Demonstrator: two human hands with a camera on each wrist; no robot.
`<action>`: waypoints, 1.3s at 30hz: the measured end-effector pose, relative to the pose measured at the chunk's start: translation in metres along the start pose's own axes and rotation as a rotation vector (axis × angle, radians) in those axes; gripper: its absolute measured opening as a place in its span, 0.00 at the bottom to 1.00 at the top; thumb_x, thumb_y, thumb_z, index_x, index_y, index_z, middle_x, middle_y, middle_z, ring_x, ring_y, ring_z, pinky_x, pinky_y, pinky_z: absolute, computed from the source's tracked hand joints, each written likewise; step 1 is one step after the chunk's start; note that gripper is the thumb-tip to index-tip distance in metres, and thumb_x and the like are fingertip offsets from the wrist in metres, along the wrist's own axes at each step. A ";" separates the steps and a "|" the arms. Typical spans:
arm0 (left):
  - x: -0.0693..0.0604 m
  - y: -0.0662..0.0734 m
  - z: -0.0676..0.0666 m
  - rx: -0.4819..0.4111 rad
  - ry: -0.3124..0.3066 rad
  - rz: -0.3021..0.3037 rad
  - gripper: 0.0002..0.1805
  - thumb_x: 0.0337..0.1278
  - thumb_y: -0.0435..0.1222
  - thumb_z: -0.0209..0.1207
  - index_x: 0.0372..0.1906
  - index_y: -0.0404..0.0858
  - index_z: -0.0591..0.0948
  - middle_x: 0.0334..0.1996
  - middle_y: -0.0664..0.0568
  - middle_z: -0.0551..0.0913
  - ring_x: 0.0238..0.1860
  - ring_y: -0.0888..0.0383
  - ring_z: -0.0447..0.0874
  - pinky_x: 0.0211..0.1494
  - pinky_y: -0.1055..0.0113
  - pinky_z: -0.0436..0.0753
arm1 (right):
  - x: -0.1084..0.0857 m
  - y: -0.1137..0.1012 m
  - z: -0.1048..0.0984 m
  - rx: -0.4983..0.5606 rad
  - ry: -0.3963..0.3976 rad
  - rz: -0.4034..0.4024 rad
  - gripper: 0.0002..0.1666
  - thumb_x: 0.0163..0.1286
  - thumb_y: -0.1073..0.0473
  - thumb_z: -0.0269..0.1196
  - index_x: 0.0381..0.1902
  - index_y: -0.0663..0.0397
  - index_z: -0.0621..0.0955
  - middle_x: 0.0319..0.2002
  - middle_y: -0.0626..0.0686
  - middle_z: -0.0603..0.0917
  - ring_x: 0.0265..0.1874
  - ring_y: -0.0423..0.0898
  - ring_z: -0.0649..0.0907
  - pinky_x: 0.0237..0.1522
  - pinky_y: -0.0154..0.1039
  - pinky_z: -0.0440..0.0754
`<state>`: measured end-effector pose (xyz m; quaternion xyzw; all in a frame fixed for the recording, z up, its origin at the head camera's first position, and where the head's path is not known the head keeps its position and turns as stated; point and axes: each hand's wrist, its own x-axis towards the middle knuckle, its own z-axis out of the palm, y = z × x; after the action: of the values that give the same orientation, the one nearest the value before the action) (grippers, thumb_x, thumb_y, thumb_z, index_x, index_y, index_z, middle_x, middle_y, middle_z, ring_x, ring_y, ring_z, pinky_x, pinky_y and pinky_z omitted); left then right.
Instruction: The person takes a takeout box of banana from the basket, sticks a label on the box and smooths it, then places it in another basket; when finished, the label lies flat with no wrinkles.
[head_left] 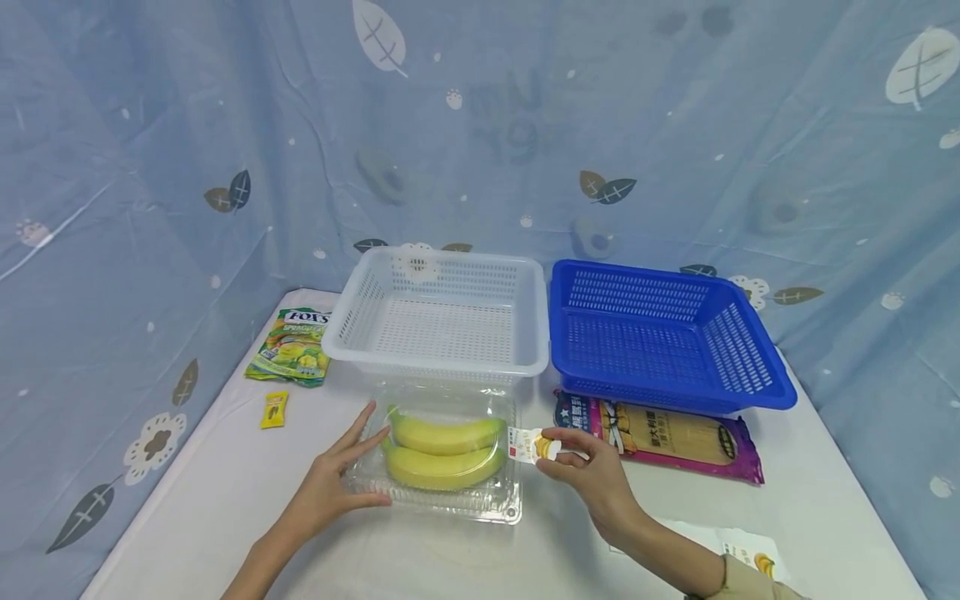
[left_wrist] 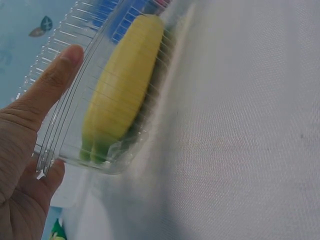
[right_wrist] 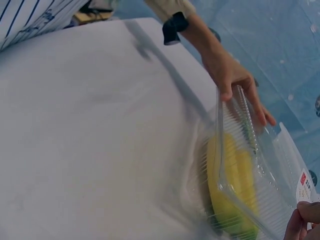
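Note:
A clear plastic clamshell box (head_left: 491, 503) with its lid down lies on the table, two yellow bananas (head_left: 448, 468) inside it. My left hand (head_left: 333, 477) grips the box's left end, thumb at the front and fingers spread over the lid's side. The left wrist view shows the thumb (left_wrist: 55, 80) along the ribbed edge. Between thumb and fingers, my right hand (head_left: 600, 483) pinches a white label (head_left: 522, 445) with a banana picture at the box's right end. The label's left part overlaps the lid; whether it sticks there I cannot tell.
Behind the box stand a white basket (head_left: 435, 367) and a blue basket (head_left: 667, 396). A spaghetti pack (head_left: 675, 437) lies before the blue one. Leftward are a green candy bag (head_left: 292, 346) and a small yellow packet (head_left: 274, 410). A label sheet (head_left: 753, 552) lies near the right forearm.

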<state>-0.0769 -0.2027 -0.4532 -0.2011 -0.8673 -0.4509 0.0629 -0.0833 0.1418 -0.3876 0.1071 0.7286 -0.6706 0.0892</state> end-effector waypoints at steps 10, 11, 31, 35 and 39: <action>0.000 -0.001 0.001 0.007 -0.003 -0.019 0.47 0.31 0.46 0.75 0.64 0.36 0.73 0.75 0.46 0.51 0.71 0.50 0.53 0.55 0.42 0.74 | 0.004 -0.004 0.016 0.041 -0.033 0.010 0.24 0.52 0.76 0.68 0.49 0.68 0.80 0.32 0.55 0.77 0.27 0.42 0.77 0.33 0.31 0.80; 0.000 -0.002 0.001 0.008 -0.004 -0.018 0.47 0.31 0.46 0.75 0.64 0.36 0.73 0.75 0.46 0.51 0.71 0.50 0.53 0.54 0.41 0.74 | 0.005 -0.004 0.017 0.039 -0.040 0.005 0.24 0.52 0.76 0.68 0.49 0.68 0.80 0.32 0.56 0.78 0.27 0.42 0.78 0.33 0.31 0.80; 0.000 -0.002 0.001 0.029 0.006 -0.011 0.47 0.31 0.49 0.74 0.64 0.37 0.73 0.75 0.48 0.52 0.71 0.56 0.52 0.55 0.45 0.75 | 0.011 -0.009 0.045 0.080 -0.142 -0.036 0.22 0.52 0.77 0.67 0.48 0.70 0.80 0.40 0.57 0.77 0.26 0.40 0.78 0.34 0.29 0.80; 0.000 -0.003 0.002 0.027 0.004 -0.013 0.47 0.31 0.50 0.74 0.64 0.37 0.73 0.75 0.48 0.52 0.72 0.57 0.52 0.56 0.45 0.74 | 0.014 -0.010 0.051 0.086 -0.166 -0.043 0.23 0.52 0.76 0.67 0.49 0.70 0.79 0.33 0.55 0.77 0.24 0.39 0.76 0.32 0.28 0.78; 0.000 -0.003 0.002 0.022 0.003 -0.015 0.47 0.31 0.49 0.74 0.64 0.37 0.73 0.75 0.48 0.52 0.71 0.60 0.50 0.56 0.45 0.74 | 0.017 -0.012 0.055 0.066 -0.172 -0.047 0.23 0.52 0.76 0.67 0.48 0.69 0.80 0.32 0.55 0.77 0.24 0.40 0.75 0.31 0.28 0.78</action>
<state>-0.0777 -0.2028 -0.4573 -0.1935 -0.8737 -0.4419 0.0630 -0.1040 0.0864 -0.3858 0.0349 0.6979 -0.7030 0.1324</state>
